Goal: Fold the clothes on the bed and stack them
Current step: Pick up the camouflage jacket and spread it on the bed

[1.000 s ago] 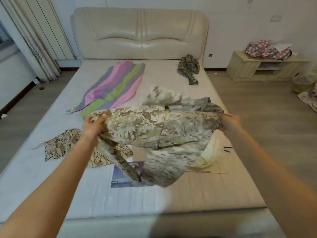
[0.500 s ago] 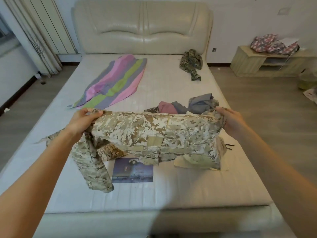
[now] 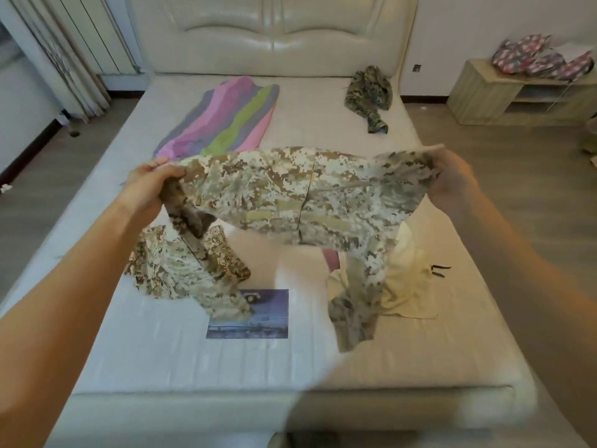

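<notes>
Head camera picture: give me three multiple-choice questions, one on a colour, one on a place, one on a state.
1. Which colour is in the striped cloth? A orange; B pink; C black.
2. Where does the dark green garment lie? A on the bed by the headboard; B under the striped cloth; C at the bed's near edge.
3. The tan camouflage jacket is: A folded on the bed; B held up by the left hand and right hand; C under the striped cloth.
Answers: 1 B, pink stripes beside green and grey. 2 A, it lies far right, near the headboard. 3 B, each hand grips one end, sleeves hanging.
</notes>
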